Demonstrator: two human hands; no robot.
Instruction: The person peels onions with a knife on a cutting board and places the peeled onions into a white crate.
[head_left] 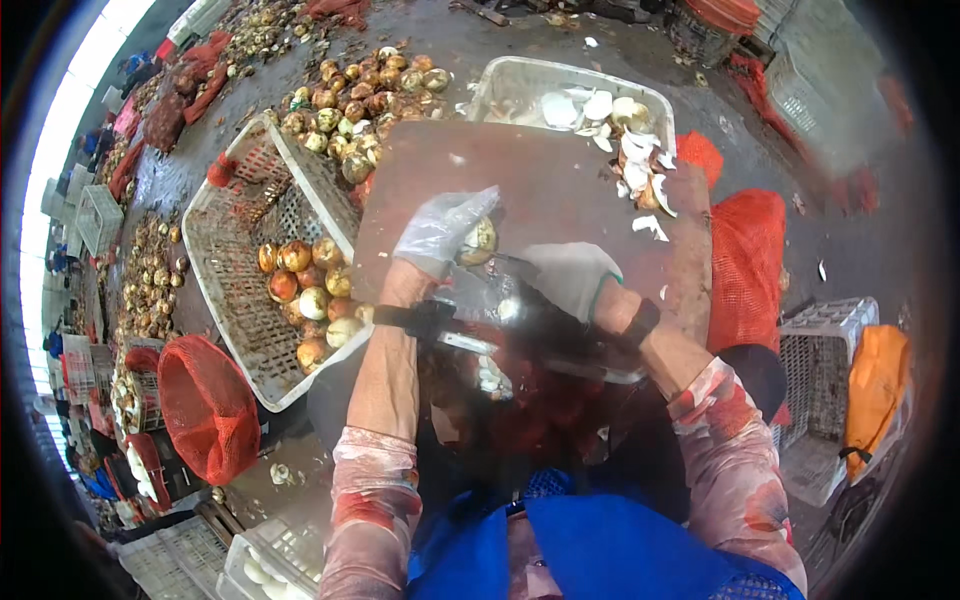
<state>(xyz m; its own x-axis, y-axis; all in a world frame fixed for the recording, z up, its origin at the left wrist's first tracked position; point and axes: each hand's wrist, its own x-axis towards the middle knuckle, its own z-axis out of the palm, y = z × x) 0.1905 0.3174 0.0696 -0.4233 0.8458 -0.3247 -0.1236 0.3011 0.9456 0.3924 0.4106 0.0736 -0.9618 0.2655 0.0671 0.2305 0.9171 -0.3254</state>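
Note:
My left hand [445, 232], in a thin whitish glove, is closed around an onion [478, 242] above the near part of a brown board [560, 180]. The onion shows pale, greenish flesh with some brown skin. Close to its right side is my right hand [575, 278], in a white glove with a green cuff, its fingers curled. A dark, thin blade of what looks like a knife [515, 266] reaches from it toward the onion; the handle is hidden in the hand. White onion peelings [638, 165] lie along the board's far right edge.
A dirty white basket [205, 255] with several onions [310, 285] stands at my left. Beyond the board sits a white crate [490, 85] holding peeled layers. Loose onions [350, 110] heap on the floor. Red mesh sacks [748, 270] and an orange bag [877, 385] are at the right.

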